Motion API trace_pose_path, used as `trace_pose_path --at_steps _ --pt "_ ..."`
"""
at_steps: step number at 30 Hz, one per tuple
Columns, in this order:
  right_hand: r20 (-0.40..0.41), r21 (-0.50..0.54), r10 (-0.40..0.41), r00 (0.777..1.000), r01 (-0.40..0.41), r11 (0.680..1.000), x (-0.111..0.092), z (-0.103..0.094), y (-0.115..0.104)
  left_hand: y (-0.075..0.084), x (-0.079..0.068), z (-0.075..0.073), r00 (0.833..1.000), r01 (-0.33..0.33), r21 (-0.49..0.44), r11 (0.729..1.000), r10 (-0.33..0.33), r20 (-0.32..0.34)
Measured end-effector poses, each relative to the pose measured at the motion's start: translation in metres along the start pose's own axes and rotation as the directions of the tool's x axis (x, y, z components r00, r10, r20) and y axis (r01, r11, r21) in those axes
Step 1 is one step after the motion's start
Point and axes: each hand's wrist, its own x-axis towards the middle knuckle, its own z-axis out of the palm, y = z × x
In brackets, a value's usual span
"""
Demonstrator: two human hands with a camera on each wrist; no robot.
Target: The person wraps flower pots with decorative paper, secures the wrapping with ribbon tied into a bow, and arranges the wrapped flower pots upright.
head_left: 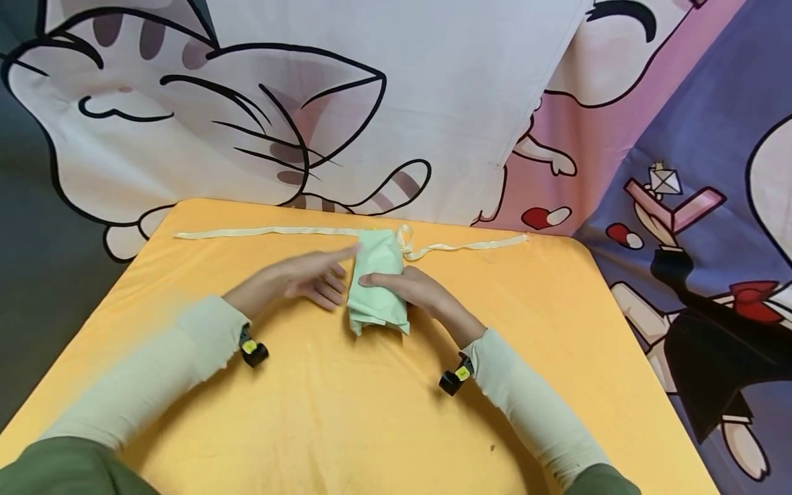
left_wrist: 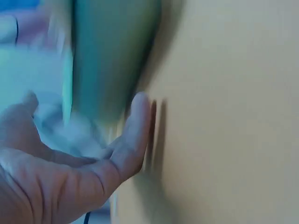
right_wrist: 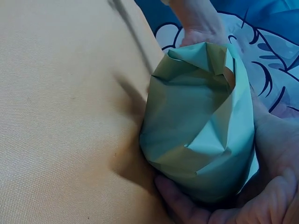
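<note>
A parcel wrapped in pale green paper (head_left: 377, 309) lies near the back of the table. My right hand (head_left: 423, 285) grips its right side, thumb across the top and fingers around the edge. In the right wrist view, the folded paper end (right_wrist: 191, 107) faces the camera, with creased flaps tucked inward. To the left of the parcel is my left hand (head_left: 317, 275), fingers loosely extended and thumb side near the upper left edge. The left wrist view shows that hand's bent fingers (left_wrist: 133, 135) apart from the blurred parcel (left_wrist: 114, 51). A cream ribbon (head_left: 272, 232) runs behind the parcel.
The ribbon's right part (head_left: 470, 245) has a curled loop beside the parcel. A yellow cloth (head_left: 309, 412) covers the table. Behind stands a white cat-print curtain (head_left: 458, 89), with a purple printed curtain (head_left: 699, 227) along the right edge.
</note>
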Motion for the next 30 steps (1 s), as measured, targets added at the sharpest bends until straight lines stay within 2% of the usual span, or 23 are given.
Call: trace_pose_path --at_steps 1,2,4,8,11,13,15,17,19,21,23,24,26,28,30 --pt "0.002 0.008 -0.003 1.000 0.003 1.000 0.000 -0.001 0.000 0.003 0.002 0.012 0.997 0.039 -0.053 0.998 -0.035 0.070" --pt "0.004 0.018 -0.007 1.000 0.007 1.000 0.000 -0.002 0.000 0.005 0.004 0.022 0.993 0.062 -0.088 0.994 -0.052 0.108" --pt "0.021 0.037 -0.017 1.000 0.017 0.999 0.000 -0.004 0.000 0.007 0.008 0.032 0.990 0.083 -0.142 0.986 -0.065 0.128" --pt "0.118 0.075 -0.024 0.993 0.015 0.997 0.002 -0.013 -0.003 0.004 0.014 0.033 0.989 0.104 -0.212 0.972 -0.079 0.123" --pt "0.185 0.037 0.012 0.983 -0.019 0.999 0.004 -0.029 -0.005 0.003 0.014 0.030 0.987 0.124 -0.217 0.968 -0.097 0.128" --pt "0.146 -0.032 0.035 0.989 -0.031 0.999 0.007 -0.049 -0.001 0.003 0.014 0.030 0.986 0.129 -0.211 0.969 -0.104 0.127" --pt "0.023 -0.143 0.030 0.999 -0.027 0.989 0.014 -0.076 0.011 0.003 0.014 0.030 0.987 0.128 -0.205 0.970 -0.103 0.125" --pt "-0.130 -0.303 -0.002 0.991 -0.037 0.952 0.027 -0.106 0.030 0.003 0.014 0.030 0.987 0.123 -0.203 0.971 -0.099 0.126" --pt "-0.233 -0.463 -0.051 0.971 -0.065 0.884 0.048 -0.137 0.061 0.002 0.016 0.031 0.987 0.123 -0.203 0.972 -0.097 0.131" --pt "-0.276 -0.584 -0.082 0.958 -0.100 0.805 0.067 -0.163 0.094 0.001 0.018 0.031 0.985 0.126 -0.201 0.972 -0.099 0.139" --pt "-0.268 -0.660 -0.128 0.955 -0.085 0.747 0.079 -0.182 0.123 0.000 0.018 0.030 0.984 0.133 -0.200 0.971 -0.104 0.146" --pt "-0.257 -0.674 -0.134 0.957 -0.078 0.735 0.076 -0.187 0.129 -0.001 0.017 0.030 0.983 0.133 -0.198 0.971 -0.104 0.151" --pt "-0.253 -0.691 -0.137 0.958 -0.080 0.718 0.059 -0.193 0.130 -0.001 0.017 0.029 0.982 0.130 -0.193 0.972 -0.100 0.159" --pt "-0.264 -0.715 -0.136 0.955 -0.098 0.693 0.033 -0.199 0.123 -0.001 0.016 0.029 0.983 0.129 -0.194 0.973 -0.099 0.157" --pt "-0.287 -0.728 -0.096 0.953 -0.152 0.669 0.004 -0.206 0.111 0.000 0.016 0.029 0.983 0.122 -0.191 0.974 -0.092 0.158"
